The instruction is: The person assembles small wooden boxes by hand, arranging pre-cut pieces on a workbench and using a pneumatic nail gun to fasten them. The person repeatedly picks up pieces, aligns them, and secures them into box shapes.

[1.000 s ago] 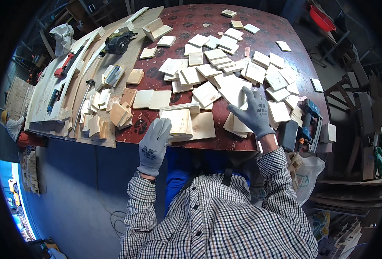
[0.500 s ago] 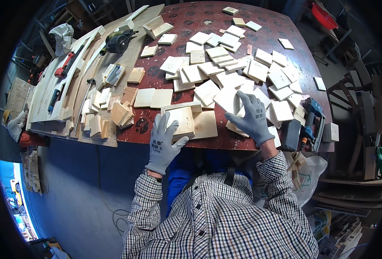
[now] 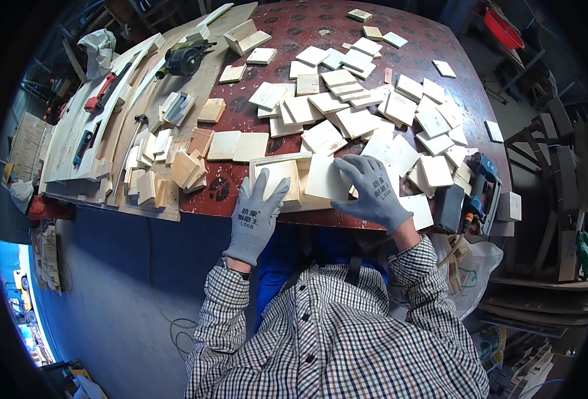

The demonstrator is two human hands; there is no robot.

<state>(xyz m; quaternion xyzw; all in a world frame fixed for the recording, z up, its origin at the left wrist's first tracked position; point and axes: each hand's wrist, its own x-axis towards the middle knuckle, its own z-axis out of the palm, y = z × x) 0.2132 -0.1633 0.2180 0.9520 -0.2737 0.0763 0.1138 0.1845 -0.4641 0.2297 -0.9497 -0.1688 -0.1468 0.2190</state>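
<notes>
Both my hands wear grey gloves. My left hand point(image 3: 256, 216) is at the table's near edge, its fingers and thumb around the near left side of a small wooden frame point(image 3: 279, 161) made of thin boards. To the right, my right hand point(image 3: 373, 189) pinches a pale square wooden piece point(image 3: 323, 177) between thumb and fingers. That piece stands tilted against the frame's right side, and its lower part is partly hidden. Many loose wooden squares point(image 3: 357, 123) lie heaped just beyond my right hand.
A dark red table point(image 3: 287, 33) carries the pieces. Small blocks point(image 3: 191, 169), a black and green power tool point(image 3: 184, 58) and a red-handled tool point(image 3: 101, 96) lie on boards at the left. A blue and black nail gun point(image 3: 483, 189) rests at the right edge.
My right hand has moved left from the heap, bringing a wooden square to the frame. The left hand has stayed by the frame, its thumb drawn in.
</notes>
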